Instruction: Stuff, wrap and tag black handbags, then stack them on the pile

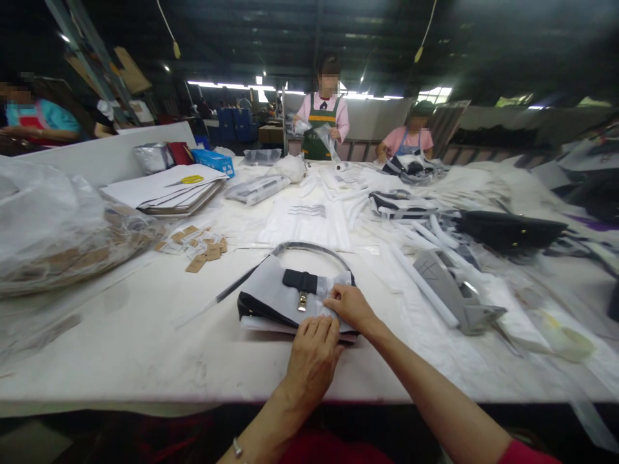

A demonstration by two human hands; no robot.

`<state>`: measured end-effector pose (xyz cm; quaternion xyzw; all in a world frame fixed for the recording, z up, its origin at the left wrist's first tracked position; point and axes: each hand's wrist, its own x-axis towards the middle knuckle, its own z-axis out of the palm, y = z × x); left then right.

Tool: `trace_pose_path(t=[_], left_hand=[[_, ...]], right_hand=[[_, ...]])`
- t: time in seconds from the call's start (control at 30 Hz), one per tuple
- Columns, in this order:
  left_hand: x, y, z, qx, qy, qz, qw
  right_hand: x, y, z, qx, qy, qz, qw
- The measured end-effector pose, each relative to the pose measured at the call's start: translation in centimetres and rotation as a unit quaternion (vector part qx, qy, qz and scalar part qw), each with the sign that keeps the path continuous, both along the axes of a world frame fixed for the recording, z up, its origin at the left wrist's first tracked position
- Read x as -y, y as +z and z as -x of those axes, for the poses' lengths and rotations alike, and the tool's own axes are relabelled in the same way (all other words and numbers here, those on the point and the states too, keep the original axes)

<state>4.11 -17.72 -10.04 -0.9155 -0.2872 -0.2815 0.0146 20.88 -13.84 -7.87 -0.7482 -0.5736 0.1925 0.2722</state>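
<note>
A black handbag (246, 309) lies on the table in front of me, its front covered by a white protective sheet (271, 283). A black flap tab with a gold clasp (302, 300) shows above the sheet. The wrapped shoulder strap (314, 247) arches behind the bag. My left hand (314, 351) holds the bag's near edge, fingers together on top and the thumb lower down. Right of the clasp, my right hand (351, 306) has its fingers curled closed on a piece of clear film (329, 287). What lies under its fingertips is partly hidden.
A grey tape dispenser (447, 290) and white rolled tubes (420, 283) lie to the right, near another black bag (510, 230). Brown tags (206, 254), a paper stack (169, 187) with yellow scissors (191, 180), and a large plastic bag (53, 219) are left. Co-workers (322, 119) are opposite.
</note>
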Motion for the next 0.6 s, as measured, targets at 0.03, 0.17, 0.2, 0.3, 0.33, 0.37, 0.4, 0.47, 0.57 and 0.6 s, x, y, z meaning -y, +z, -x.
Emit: trace_pose_path(t=[0.03,0.17,0.2,0.3,0.33,0.37,0.4,0.47,0.57,0.6], left_hand=[[0.0,0.1,0.0,-0.002,-0.001,0.006,1.0],[0.0,0.2,0.2,0.01,-0.004,-0.004,1.0],[0.0,0.1,0.3,0.012,-0.006,-0.01,1.0],[-0.1,-0.2,0.3,0.024,-0.011,-0.031,0.999],[-0.2,-0.3,0.4,0.03,-0.012,-0.039,0.999],[-0.3,-0.4,0.4,0.036,-0.012,-0.048,0.998],[-0.4,-0.5,0.3,0.041,-0.013,-0.056,0.998],[-0.6,-0.7,0.3,0.048,-0.018,-0.074,0.996],[-0.8,-0.9,0.3,0.05,-0.025,-0.098,0.994],[-0.8,-0.9,0.4,0.047,-0.026,-0.104,0.993]], right_hand=[[-0.2,0.2,0.1,0.008,-0.008,-0.001,1.0],[0.7,2.0,-1.0,-0.029,-0.041,-0.056,0.997],[1.5,2.8,-1.9,-0.065,-0.057,-0.084,0.993],[5.5,5.2,-7.2,-0.154,-0.15,-0.178,0.96],[7.2,6.0,-9.7,-0.153,-0.194,-0.206,0.947],[9.0,6.8,-12.4,-0.135,-0.239,-0.231,0.933],[10.8,7.5,-15.1,-0.107,-0.285,-0.249,0.919],[14.3,8.4,-20.2,-0.054,-0.365,-0.238,0.898],[17.6,8.5,-25.0,-0.067,-0.402,-0.144,0.902],[18.0,8.1,-25.8,-0.09,-0.392,-0.117,0.908]])
